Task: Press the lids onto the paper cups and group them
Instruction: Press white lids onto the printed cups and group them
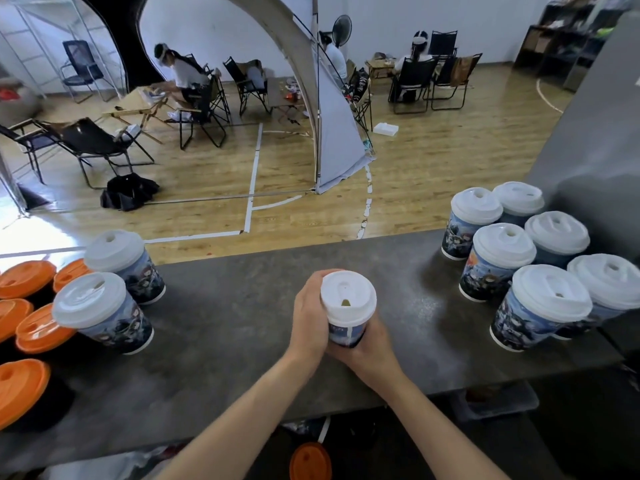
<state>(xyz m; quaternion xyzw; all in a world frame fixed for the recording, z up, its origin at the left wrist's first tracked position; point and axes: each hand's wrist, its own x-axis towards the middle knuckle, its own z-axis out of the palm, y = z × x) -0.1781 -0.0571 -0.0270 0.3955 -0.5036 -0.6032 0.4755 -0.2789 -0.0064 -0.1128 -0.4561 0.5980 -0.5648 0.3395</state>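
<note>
**A:** why are both hands on one cup (347,332)?

**B:** bracing it, imo. Right hand (367,345) is wrapped round the lower wall from abt 5 o'clock and steadies it. Left hand (309,317) curls round the upper wall at 9 o'clock, fingers right under the lid (348,298) rim. So both are clamped on the cup, neither free. It's mid-counter (225,323) near the front edge, roughly 6 o'clock in view. Can't tell if the base rests on the top or is lifted.

**A:** and how's it look?

**B:** white dome lid w/ a sip hole, looks level and seated where I can see. The left rim is partly behind fingers tho. The paper wall has bluish print and is mostly covered by the hands.

**A:** where's it going?

**B:** prob to the six lidded cups (502,258) bunched at 3 o'clock, which looks like the done group. Two lidded cups (104,306) wait at 9 o'clock, w/ orange lids (27,278) just past them.
</note>
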